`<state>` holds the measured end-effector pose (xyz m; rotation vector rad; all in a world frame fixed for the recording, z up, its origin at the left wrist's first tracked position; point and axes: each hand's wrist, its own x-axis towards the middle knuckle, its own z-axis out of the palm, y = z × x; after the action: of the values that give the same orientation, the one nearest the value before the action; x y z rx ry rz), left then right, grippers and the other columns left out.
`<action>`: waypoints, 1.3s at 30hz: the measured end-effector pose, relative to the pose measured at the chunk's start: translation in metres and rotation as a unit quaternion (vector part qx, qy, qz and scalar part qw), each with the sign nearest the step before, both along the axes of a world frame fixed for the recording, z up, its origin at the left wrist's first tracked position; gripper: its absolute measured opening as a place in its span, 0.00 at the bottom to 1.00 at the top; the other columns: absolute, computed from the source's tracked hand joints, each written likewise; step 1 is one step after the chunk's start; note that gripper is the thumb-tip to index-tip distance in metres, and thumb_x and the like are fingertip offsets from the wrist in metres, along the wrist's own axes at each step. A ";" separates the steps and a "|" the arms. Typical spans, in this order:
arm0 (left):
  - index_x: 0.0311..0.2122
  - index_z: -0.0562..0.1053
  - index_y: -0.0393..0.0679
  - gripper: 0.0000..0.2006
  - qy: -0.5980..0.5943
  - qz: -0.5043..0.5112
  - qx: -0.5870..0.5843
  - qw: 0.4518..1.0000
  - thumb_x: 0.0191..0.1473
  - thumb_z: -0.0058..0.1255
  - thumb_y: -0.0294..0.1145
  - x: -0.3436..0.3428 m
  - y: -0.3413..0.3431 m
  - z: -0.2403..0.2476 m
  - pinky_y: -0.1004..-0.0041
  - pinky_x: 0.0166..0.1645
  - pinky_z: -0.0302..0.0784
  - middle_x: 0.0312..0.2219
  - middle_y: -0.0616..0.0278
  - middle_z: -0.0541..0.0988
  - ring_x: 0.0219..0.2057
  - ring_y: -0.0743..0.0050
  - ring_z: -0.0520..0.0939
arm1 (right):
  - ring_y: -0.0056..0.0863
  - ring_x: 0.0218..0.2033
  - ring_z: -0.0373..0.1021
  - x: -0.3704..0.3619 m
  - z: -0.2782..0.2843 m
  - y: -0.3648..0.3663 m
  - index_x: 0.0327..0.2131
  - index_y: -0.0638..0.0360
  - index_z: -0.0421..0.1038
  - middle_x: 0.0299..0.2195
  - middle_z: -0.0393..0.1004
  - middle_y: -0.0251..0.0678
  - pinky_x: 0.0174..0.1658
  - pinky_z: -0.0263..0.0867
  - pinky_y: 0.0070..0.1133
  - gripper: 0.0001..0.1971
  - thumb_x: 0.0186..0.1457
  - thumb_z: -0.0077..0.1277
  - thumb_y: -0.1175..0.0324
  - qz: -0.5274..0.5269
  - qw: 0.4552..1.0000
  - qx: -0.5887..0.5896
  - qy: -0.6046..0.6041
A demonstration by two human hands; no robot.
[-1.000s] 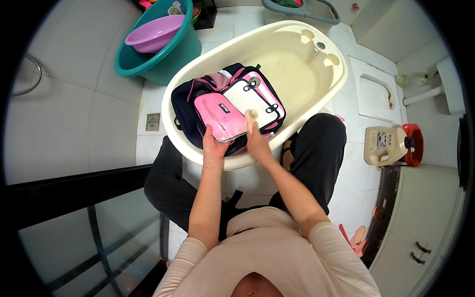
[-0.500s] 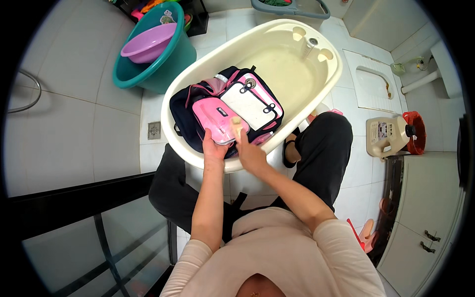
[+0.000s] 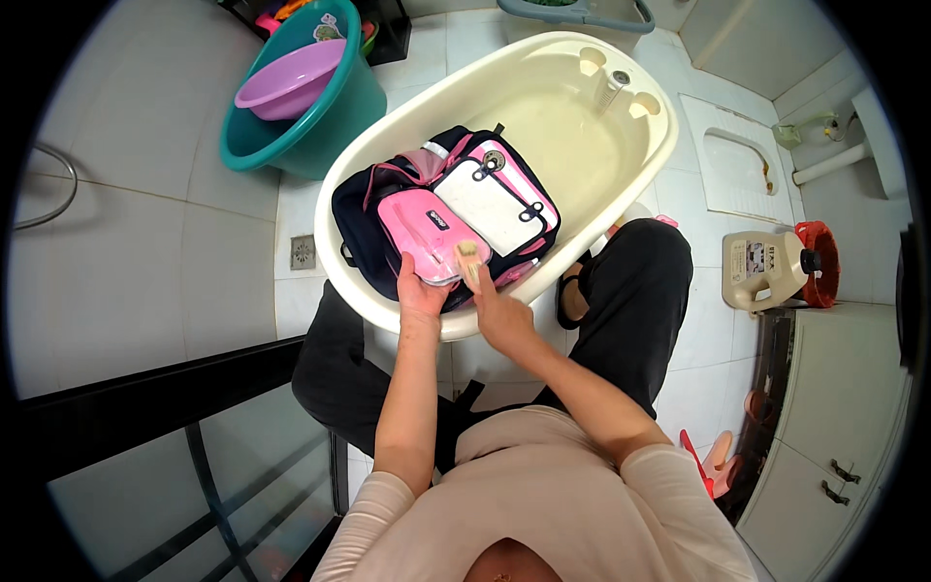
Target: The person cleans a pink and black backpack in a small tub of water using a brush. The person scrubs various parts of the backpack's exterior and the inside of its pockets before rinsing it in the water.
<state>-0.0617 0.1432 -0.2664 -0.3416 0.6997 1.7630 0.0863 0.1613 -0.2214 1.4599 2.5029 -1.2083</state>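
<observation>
A pink, white and navy backpack (image 3: 495,197) lies inside a cream baby bathtub (image 3: 659,145), at the tub's near left end. My left hand (image 3: 424,294) grips the near edge of its pink front pocket (image 3: 419,221), thumb on top and the fingers partly hidden beneath. In my right hand (image 3: 504,320) is a small scrubbing brush (image 3: 469,258), its handle mostly covered by my fingers. The brush head is over the lower right corner of the pink pocket; whether it touches the fabric I cannot tell.
A teal tub (image 3: 364,107) holding a purple basin (image 3: 291,82) stands at the far left. Behind the bathtub is a grey-rimmed bucket (image 3: 582,19). To the right are a squat toilet (image 3: 732,160), a beige jug (image 3: 761,270), a red-lined bin (image 3: 821,262) and a white cabinet (image 3: 834,407).
My right hand and the brush have shifted slightly right and nearer to me along the pink pocket. My left hand keeps its grip on the pocket's edge.
</observation>
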 end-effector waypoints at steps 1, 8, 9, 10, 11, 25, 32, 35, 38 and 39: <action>0.51 0.55 0.45 0.24 -0.002 -0.015 -0.008 1.000 0.53 0.28 0.48 0.001 0.002 0.003 0.51 0.52 0.51 0.49 0.57 0.60 0.51 0.52 0.59 | 0.49 0.20 0.67 -0.003 -0.007 0.009 0.50 0.60 0.48 0.20 0.69 0.53 0.25 0.60 0.41 0.23 0.52 0.32 0.61 -0.003 1.000 0.000 0.000; 0.52 0.54 0.46 0.25 -0.028 -0.024 -0.020 0.999 0.52 0.28 0.49 0.000 0.001 0.001 0.51 0.52 0.49 0.51 0.57 0.58 0.51 0.52 0.59 | 0.49 0.25 0.67 -0.037 -0.022 0.045 0.43 0.61 0.55 0.23 0.69 0.54 0.31 0.60 0.41 0.18 0.52 0.31 0.61 -0.016 0.999 0.004 0.028; 0.52 0.54 0.46 0.25 -0.029 -0.028 -0.012 0.999 0.52 0.28 0.49 0.001 0.001 0.001 0.51 0.52 0.51 0.50 0.56 0.59 0.51 0.52 0.59 | 0.49 0.26 0.67 -0.028 -0.010 0.032 0.44 0.61 0.55 0.24 0.69 0.54 0.31 0.60 0.41 0.18 0.52 0.30 0.61 0.007 1.000 -0.017 0.004; 0.52 0.54 0.46 0.25 -0.030 -0.025 -0.013 0.999 0.52 0.28 0.49 0.001 0.000 0.001 0.51 0.52 0.51 0.50 0.56 0.59 0.51 0.52 0.59 | 0.50 0.27 0.67 -0.021 0.001 0.021 0.44 0.60 0.54 0.25 0.69 0.54 0.32 0.60 0.41 0.19 0.52 0.30 0.60 0.031 0.998 -0.041 -0.020; 0.52 0.54 0.46 0.25 -0.030 -0.034 -0.006 0.999 0.52 0.28 0.49 0.000 0.000 0.001 0.51 0.51 0.52 0.50 0.56 0.59 0.50 0.52 0.59 | 0.51 0.28 0.66 -0.016 0.007 0.017 0.45 0.59 0.54 0.26 0.69 0.54 0.33 0.60 0.41 0.19 0.52 0.29 0.60 0.022 0.998 -0.060 -0.008; 0.51 0.56 0.44 0.25 -0.025 -0.077 0.017 0.997 0.51 0.32 0.49 -0.006 0.007 0.015 0.49 0.51 0.50 0.48 0.55 0.61 0.50 0.51 0.60 | 0.47 0.32 0.67 0.009 -0.009 0.027 0.50 0.56 0.50 0.29 0.69 0.52 0.36 0.59 0.37 0.23 0.50 0.35 0.61 0.003 0.995 -0.073 0.071; 0.42 0.65 0.41 0.18 0.103 -0.102 -0.068 0.987 0.49 0.42 0.42 -0.068 0.056 0.000 0.63 0.48 0.63 0.38 0.57 0.72 0.41 0.62 0.70 | 0.42 0.43 0.62 0.009 -0.023 0.026 0.51 0.61 0.50 0.42 0.64 0.49 0.45 0.56 0.25 0.24 0.51 0.37 0.62 -0.089 0.973 -0.164 0.136; 0.39 0.66 0.38 0.14 0.102 -0.113 -0.166 0.974 0.46 0.46 0.32 -0.088 0.072 -0.021 0.63 0.45 0.67 0.35 0.55 0.72 0.38 0.61 0.72 | 0.47 0.34 0.66 -0.004 -0.030 0.023 0.49 0.57 0.52 0.32 0.69 0.49 0.37 0.59 0.35 0.23 0.50 0.37 0.60 -0.097 0.972 -0.122 0.175; 0.38 0.66 0.34 0.13 0.109 -0.140 -0.229 0.957 0.44 0.44 0.24 -0.095 0.075 -0.035 0.62 0.44 0.68 0.34 0.51 0.72 0.37 0.57 0.73 | 0.47 0.34 0.66 -0.015 -0.030 0.025 0.49 0.59 0.51 0.31 0.69 0.50 0.37 0.60 0.34 0.23 0.50 0.38 0.62 -0.101 0.972 -0.141 0.162; 0.39 0.65 0.35 0.14 0.128 -0.125 -0.231 0.956 0.44 0.43 0.24 -0.095 0.073 -0.035 0.61 0.44 0.68 0.35 0.50 0.71 0.37 0.56 0.72 | 0.47 0.34 0.66 -0.017 -0.033 0.025 0.49 0.59 0.50 0.33 0.68 0.51 0.37 0.60 0.34 0.23 0.50 0.39 0.63 -0.160 0.960 -0.137 0.187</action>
<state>-0.1567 0.2166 -0.3016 -0.3238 1.2921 1.4026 0.0691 0.1862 -0.2542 1.7411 2.2153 -1.9629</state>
